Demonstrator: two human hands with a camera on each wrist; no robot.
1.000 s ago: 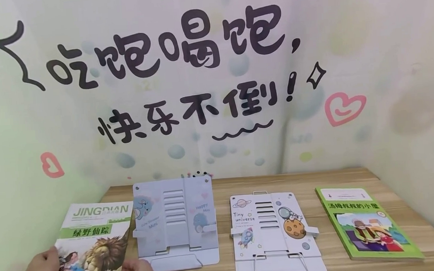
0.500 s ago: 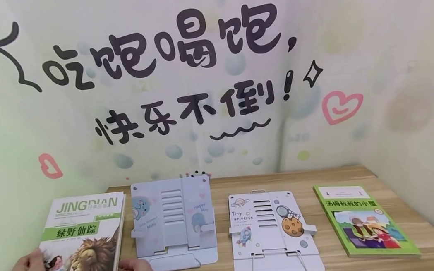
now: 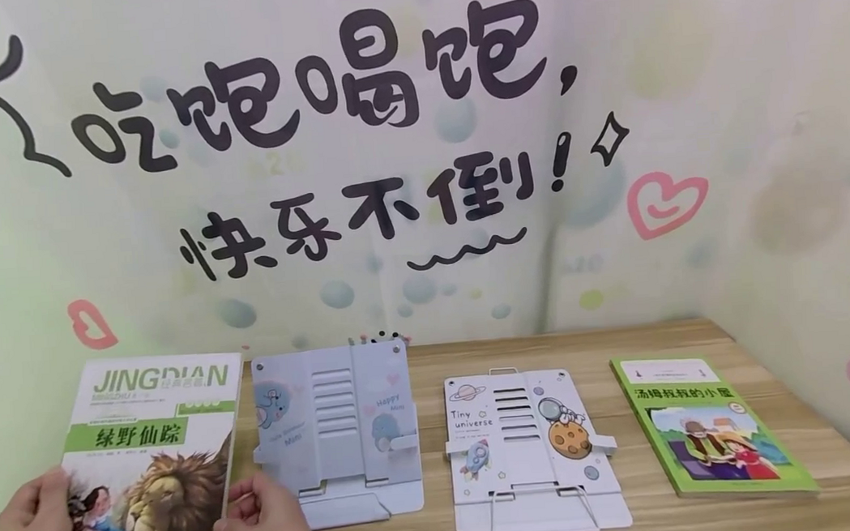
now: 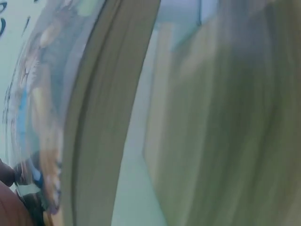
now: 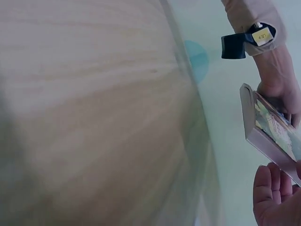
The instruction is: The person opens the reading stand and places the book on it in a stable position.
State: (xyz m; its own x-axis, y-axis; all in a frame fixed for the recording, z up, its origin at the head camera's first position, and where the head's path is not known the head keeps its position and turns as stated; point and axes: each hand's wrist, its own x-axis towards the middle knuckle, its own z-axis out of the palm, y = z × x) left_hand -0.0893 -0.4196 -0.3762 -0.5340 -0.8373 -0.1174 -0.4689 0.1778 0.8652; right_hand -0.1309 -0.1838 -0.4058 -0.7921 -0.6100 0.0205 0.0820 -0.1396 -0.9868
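A thick paperback book (image 3: pixel 146 433) with a lion and a girl in blue on its cover is held up at the left, its cover facing me. My left hand (image 3: pixel 32 525) grips its left edge, and my right hand (image 3: pixel 269 523) holds the lower right edge with thumb at the front. The page block (image 4: pixel 106 108) fills much of the left wrist view. Seen from the right wrist, the book (image 5: pixel 275 129) tilts between both hands. Right of it stands a pale blue book stand (image 3: pixel 340 425) with dinosaur pictures.
A white book stand (image 3: pixel 527 454) with space pictures sits mid-table. Farther right lies a green book (image 3: pixel 682 400), its cover up. The wooden table (image 3: pixel 809 445) meets a patterned curtain-like backdrop (image 3: pixel 752 115) at the back and sides.
Both hands have carried the lion book left and upward, and its cover now faces me more squarely. The stands and the green book have stayed put; the head view has shifted slightly.
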